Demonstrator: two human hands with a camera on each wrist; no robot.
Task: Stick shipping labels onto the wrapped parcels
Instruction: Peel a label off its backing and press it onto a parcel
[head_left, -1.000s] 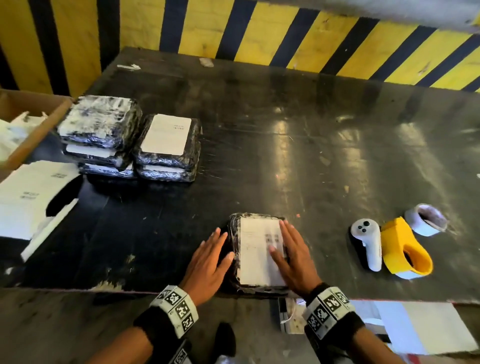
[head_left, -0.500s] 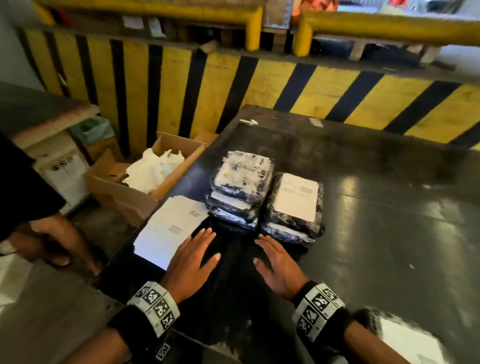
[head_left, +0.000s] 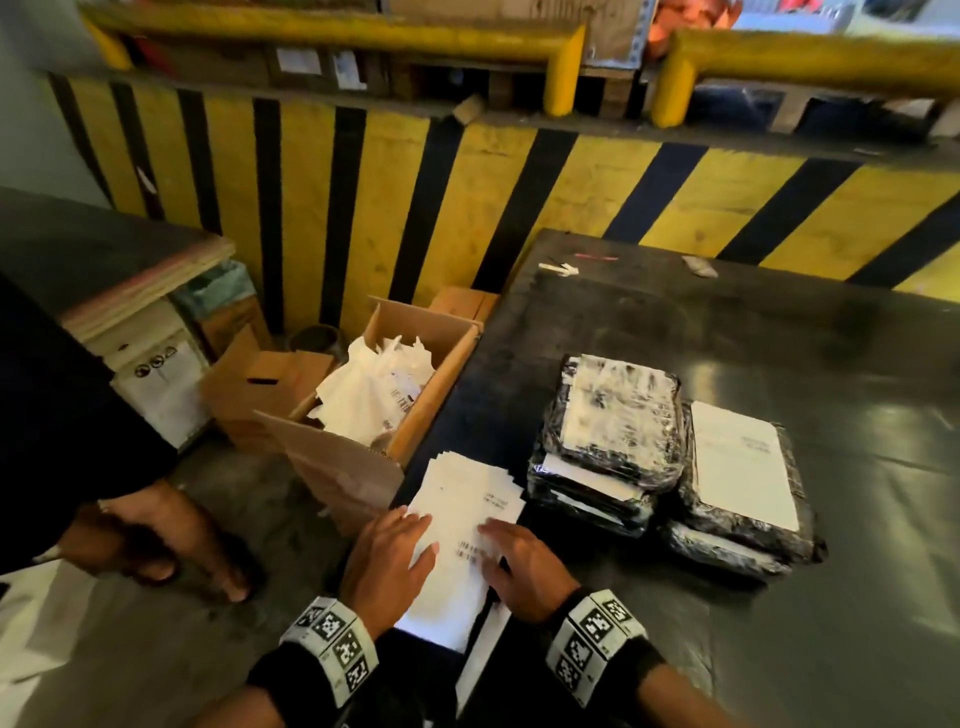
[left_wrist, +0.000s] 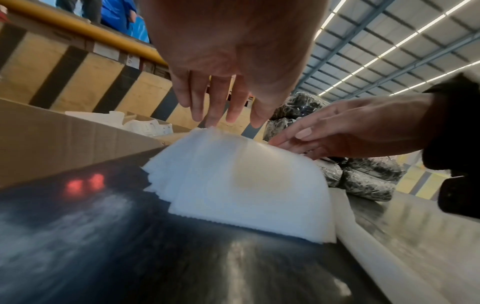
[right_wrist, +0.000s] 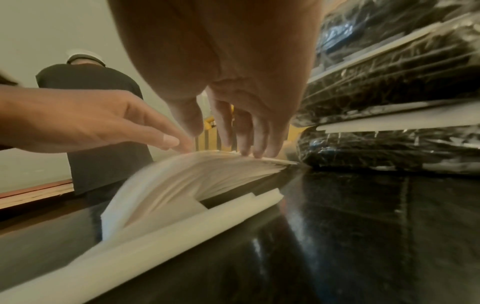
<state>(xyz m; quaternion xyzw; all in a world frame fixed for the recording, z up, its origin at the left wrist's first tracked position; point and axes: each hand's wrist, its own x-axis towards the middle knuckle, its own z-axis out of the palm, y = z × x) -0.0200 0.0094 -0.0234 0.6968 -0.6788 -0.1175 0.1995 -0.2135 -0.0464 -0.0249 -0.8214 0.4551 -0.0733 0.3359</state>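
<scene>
Both your hands rest on the labels (head_left: 464, 512) at the worktop's (head_left: 779, 364) near left edge.

Your left hand (head_left: 387, 564) and right hand (head_left: 524, 564) lie flat, fingers straight, fingertips (right_wrist: 259, 153) pressing the bowed white stack. Wrapped parcels (head_left: 618, 441) sit stacked just to its right; a cardboard box (head_left: 358, 467) of paper stands beside the worktop.
</scene>
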